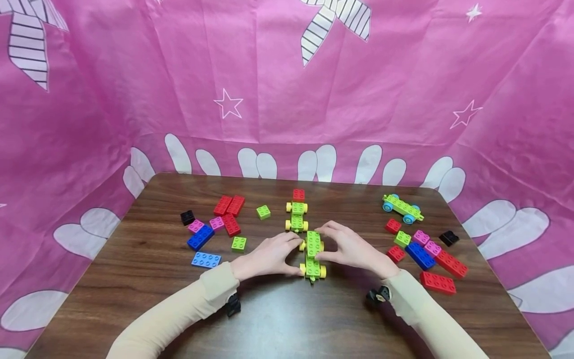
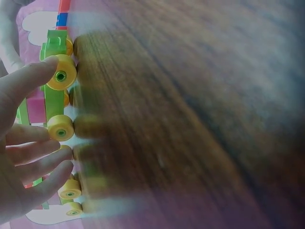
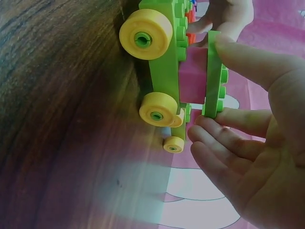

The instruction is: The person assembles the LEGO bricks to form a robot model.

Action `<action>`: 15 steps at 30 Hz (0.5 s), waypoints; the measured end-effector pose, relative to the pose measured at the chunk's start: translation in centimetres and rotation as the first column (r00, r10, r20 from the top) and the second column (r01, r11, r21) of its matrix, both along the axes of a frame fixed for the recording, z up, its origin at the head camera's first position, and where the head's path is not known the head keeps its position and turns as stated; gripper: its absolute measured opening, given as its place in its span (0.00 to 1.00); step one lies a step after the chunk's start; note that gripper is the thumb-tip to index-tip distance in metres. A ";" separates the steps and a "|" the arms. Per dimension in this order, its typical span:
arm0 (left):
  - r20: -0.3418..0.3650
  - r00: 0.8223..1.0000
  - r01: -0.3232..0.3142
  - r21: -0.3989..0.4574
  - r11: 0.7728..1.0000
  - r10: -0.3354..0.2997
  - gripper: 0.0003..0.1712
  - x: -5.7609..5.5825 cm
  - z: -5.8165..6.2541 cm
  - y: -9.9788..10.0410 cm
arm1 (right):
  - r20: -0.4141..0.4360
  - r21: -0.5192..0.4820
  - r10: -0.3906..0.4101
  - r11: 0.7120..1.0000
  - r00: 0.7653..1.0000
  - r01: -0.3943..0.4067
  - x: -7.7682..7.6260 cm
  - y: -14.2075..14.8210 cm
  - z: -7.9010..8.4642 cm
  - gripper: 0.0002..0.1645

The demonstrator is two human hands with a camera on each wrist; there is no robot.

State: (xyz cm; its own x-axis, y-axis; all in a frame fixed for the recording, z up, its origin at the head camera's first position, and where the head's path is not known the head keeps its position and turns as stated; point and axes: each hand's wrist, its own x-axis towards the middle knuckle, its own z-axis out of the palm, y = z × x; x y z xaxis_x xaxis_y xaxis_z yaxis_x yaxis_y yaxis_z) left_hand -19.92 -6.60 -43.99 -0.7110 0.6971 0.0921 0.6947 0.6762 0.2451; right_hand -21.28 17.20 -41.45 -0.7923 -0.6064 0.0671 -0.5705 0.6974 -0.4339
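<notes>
A lime-green toy car base [image 1: 312,269] on yellow wheels stands between the hands at the table's middle. On it sits a pink brick [image 3: 193,76], with a lime-green studded plate [image 1: 312,244] on top, over the car's far half. My left hand [image 1: 271,255] holds the base from the left, thumb at the near yellow wheel [image 2: 62,72] and fingers by the far wheel [image 2: 61,128]. From the right, my right hand [image 1: 352,248] pinches the plate's ends between thumb and fingers. Just beyond stands a second yellow-wheeled car base [image 1: 297,217].
A red brick [image 1: 298,194] is at the second car's far end. Loose red, pink, black, green and blue bricks [image 1: 200,238] lie left. More bricks [image 1: 420,256] lie right, below a green car base with blue wheels [image 1: 402,208]. A pink curtain [image 1: 278,119] hangs behind the table.
</notes>
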 end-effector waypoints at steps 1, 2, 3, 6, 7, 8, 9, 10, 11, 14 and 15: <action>-0.001 1.000 0.001 0.002 1.000 -0.001 0.43 0.0 0.0 0.0 | 0.003 -0.001 0.000 1.000 1.000 0.000 0.0 0.0 0.0 0.37; -0.003 1.000 0.002 0.004 1.000 -0.002 0.43 0.0 0.0 0.0 | 0.003 -0.003 0.002 1.000 1.000 -0.002 0.0 0.0 0.0 0.37; -0.006 1.000 0.004 0.005 1.000 -0.004 0.43 0.1 0.0 0.0 | 0.006 -0.006 0.000 1.000 1.000 0.000 0.1 0.0 0.0 0.37; -0.005 1.000 0.002 -0.001 1.000 -0.002 0.43 0.1 0.0 0.0 | 0.006 -0.016 -0.002 1.000 1.000 0.002 0.2 0.0 0.0 0.38; -0.003 1.000 0.002 -0.004 1.000 -0.002 0.43 0.1 0.1 0.1 | 0.002 -0.017 -0.002 1.000 1.000 0.002 0.2 0.0 0.0 0.39; -0.001 1.000 0.001 -0.007 1.000 -0.001 0.43 0.1 0.1 0.1 | -0.002 -0.019 0.000 1.000 1.000 0.000 0.2 0.0 0.0 0.39; 0.001 1.000 0.000 -0.010 1.000 0.000 0.43 0.0 0.1 0.1 | -0.002 -0.024 -0.002 1.000 1.000 0.002 0.2 0.0 0.0 0.39; 0.003 1.000 -0.001 -0.013 1.000 0.001 0.44 0.0 0.1 0.1 | -0.006 -0.025 -0.001 1.000 1.000 0.001 0.2 0.1 0.0 0.39; 0.003 1.000 -0.001 -0.013 1.000 0.001 0.44 0.0 0.1 0.1 | -0.009 -0.026 0.000 1.000 1.000 0.000 0.2 0.1 0.0 0.39; 0.001 1.000 -0.002 -0.009 1.000 0.002 0.43 0.0 0.1 0.1 | -0.012 -0.027 -0.003 1.000 1.000 0.003 0.2 0.1 -0.1 0.40; 0.003 1.000 -0.003 -0.008 1.000 0.003 0.43 0.0 0.1 0.0 | -0.013 -0.027 -0.006 1.000 1.000 0.005 0.2 0.1 -0.1 0.40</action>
